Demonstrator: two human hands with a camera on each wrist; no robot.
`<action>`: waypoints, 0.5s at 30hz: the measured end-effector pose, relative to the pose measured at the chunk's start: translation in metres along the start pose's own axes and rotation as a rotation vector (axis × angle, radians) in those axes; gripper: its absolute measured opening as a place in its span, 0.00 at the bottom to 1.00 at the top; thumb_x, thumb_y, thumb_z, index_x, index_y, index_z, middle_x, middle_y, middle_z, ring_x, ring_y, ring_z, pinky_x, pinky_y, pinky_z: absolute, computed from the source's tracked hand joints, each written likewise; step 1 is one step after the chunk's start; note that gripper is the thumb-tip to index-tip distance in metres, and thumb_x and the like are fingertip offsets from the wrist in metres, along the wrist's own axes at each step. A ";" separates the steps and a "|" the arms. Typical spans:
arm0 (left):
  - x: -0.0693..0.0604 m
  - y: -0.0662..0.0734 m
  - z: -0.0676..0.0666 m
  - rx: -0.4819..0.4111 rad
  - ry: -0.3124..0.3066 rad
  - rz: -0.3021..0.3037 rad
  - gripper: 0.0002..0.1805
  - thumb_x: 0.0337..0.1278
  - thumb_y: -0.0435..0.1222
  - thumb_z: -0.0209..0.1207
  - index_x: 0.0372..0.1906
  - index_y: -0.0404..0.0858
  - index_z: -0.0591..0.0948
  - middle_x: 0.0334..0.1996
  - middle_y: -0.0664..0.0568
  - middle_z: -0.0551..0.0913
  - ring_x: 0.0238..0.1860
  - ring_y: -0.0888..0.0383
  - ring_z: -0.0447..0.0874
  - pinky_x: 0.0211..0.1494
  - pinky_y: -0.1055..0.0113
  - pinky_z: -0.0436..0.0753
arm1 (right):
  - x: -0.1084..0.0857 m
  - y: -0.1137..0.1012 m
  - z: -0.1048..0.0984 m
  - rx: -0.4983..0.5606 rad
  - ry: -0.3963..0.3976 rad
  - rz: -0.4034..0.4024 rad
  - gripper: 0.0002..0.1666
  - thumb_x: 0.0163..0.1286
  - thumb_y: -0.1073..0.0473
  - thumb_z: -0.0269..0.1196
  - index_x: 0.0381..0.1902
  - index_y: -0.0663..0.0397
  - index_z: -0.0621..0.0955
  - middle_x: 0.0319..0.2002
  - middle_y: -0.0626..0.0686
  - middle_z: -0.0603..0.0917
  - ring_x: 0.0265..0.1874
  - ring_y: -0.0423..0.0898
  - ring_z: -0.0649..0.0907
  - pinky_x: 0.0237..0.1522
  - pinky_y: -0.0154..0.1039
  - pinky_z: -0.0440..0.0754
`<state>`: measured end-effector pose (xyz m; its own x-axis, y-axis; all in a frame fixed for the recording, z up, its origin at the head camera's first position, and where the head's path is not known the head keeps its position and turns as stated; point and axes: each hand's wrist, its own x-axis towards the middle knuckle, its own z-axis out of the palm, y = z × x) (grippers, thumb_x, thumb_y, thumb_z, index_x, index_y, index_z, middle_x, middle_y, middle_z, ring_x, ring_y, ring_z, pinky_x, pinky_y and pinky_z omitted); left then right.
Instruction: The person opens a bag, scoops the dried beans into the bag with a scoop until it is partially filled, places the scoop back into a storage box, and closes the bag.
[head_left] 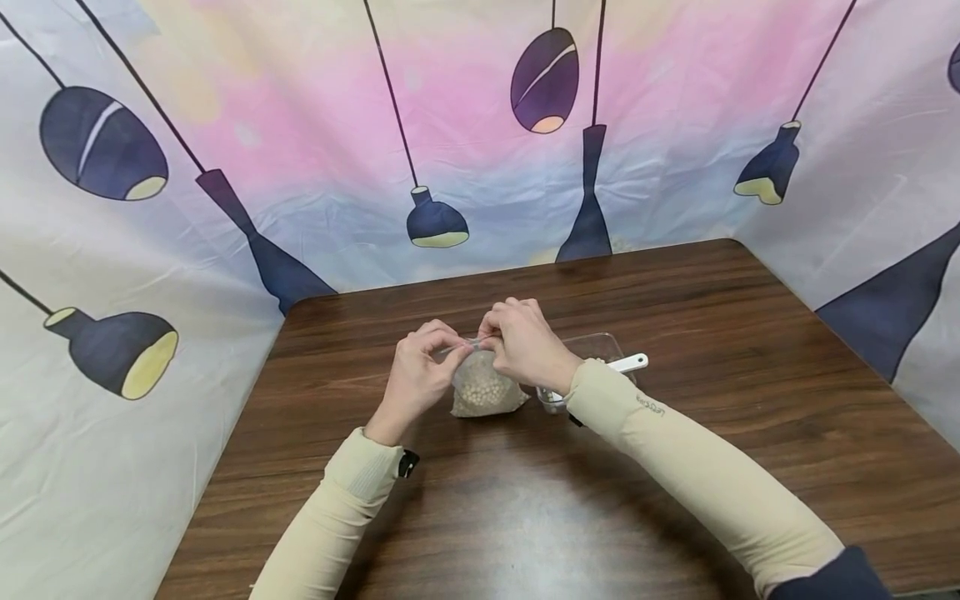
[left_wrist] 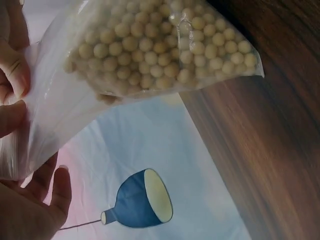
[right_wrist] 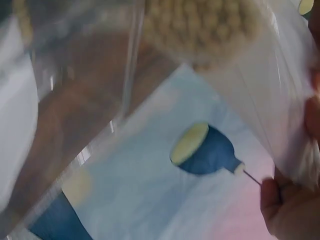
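Note:
A clear plastic zip bag (head_left: 489, 387) partly filled with round beige beans (left_wrist: 145, 47) stands upright on the table, its mouth at the top. My left hand (head_left: 422, 367) pinches the left part of the bag's top edge between thumb and fingers. Close beside it, my right hand (head_left: 528, 343) pinches the same edge further right. Seen from the left wrist, the beans lie in the bag's lower part, and the upper film is slack and see-through. In the right wrist view the bag (right_wrist: 250, 90) is blurred.
Right of the bag, partly behind my right forearm, stands a clear plastic container (head_left: 606, 340) with a white-handled utensil (head_left: 632, 362) leaning in it. Both rest on a dark wooden table (head_left: 720, 333). A cloth printed with lamps (head_left: 315, 225) hangs behind the table.

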<state>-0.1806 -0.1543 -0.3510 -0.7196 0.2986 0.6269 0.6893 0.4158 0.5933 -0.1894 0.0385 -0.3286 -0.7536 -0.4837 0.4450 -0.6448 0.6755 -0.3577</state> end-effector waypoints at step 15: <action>-0.002 -0.001 -0.008 0.116 -0.057 0.063 0.02 0.55 0.34 0.68 0.30 0.41 0.87 0.30 0.58 0.82 0.36 0.58 0.74 0.39 0.59 0.68 | -0.002 0.002 -0.004 0.161 0.017 -0.040 0.06 0.59 0.61 0.72 0.24 0.45 0.85 0.24 0.38 0.76 0.30 0.40 0.71 0.54 0.51 0.58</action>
<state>-0.1794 -0.1622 -0.3486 -0.6811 0.3743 0.6293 0.7213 0.4904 0.4891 -0.1892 0.0430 -0.3269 -0.7257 -0.4978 0.4750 -0.6873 0.5574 -0.4658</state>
